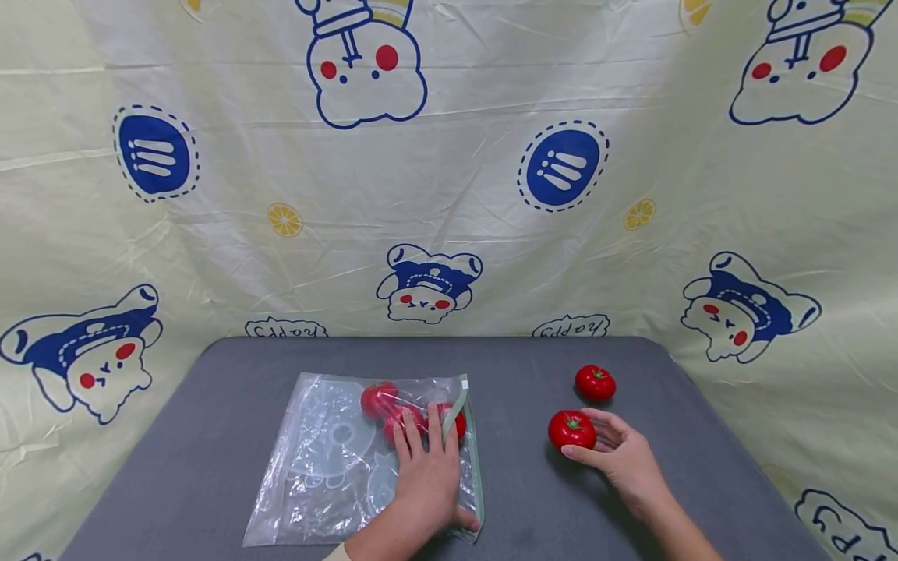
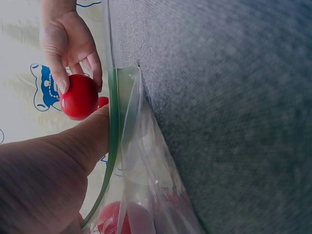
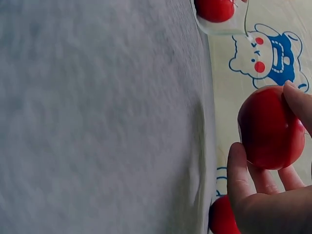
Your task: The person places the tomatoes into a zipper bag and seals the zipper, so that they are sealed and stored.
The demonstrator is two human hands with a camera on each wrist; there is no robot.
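A clear zip bag with a green closure strip lies flat, several red tomatoes inside it near the mouth. My left hand rests on the bag at its mouth, fingers spread and fairly straight over the tomatoes, thumb by the strip's near end. To the right of the bag, my right hand holds a red tomato between thumb and fingers, above the table. This tomato also shows large in the right wrist view. Just behind it sits another red tomato with a green stem.
The dark grey table has its far edge against a pale curtain printed with cartoon animals and orange slices. The bag covers the table's left-middle part, and grey surface separates it from the loose tomato.
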